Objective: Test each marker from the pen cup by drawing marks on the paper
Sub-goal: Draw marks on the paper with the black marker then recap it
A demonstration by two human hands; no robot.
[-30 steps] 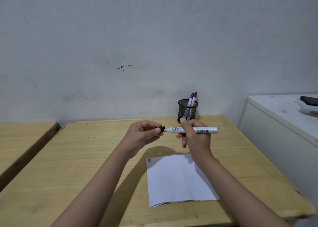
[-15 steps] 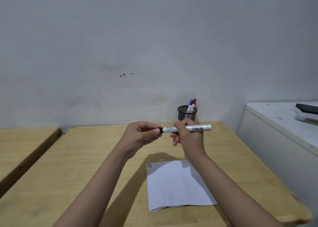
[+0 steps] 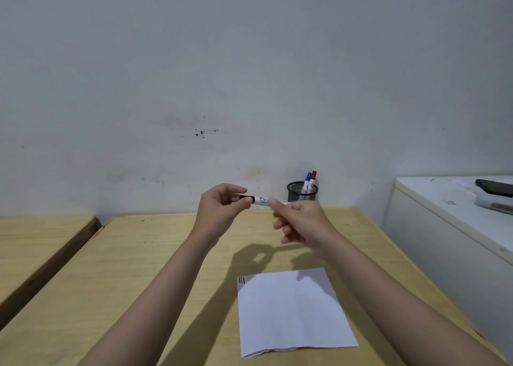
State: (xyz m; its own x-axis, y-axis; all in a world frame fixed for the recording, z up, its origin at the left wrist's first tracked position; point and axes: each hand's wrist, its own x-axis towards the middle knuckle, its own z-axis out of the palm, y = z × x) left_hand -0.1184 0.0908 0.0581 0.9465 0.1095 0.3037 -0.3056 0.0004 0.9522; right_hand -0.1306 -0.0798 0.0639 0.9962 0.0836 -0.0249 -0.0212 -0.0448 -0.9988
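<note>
Both hands went up; left hand point(image 3: 222, 210) pinches black cap, right hand point(image 3: 299, 221) grips marker point(image 3: 261, 200). Paper point(image 3: 291, 310) has red & blue marks; black not tested yet.

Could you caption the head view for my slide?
Both hands, left hand and right hand, hold a black marker above paper.

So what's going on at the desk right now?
A person is holding a black-capped marker in the air over the wooden table. The left hand pinches the cap end and the right hand grips the barrel; it is blurred. The white paper lies below them with short red and blue marks in its top-left corner. A blue marker and a red marker stand in the mesh pen cup by the wall.
</note>
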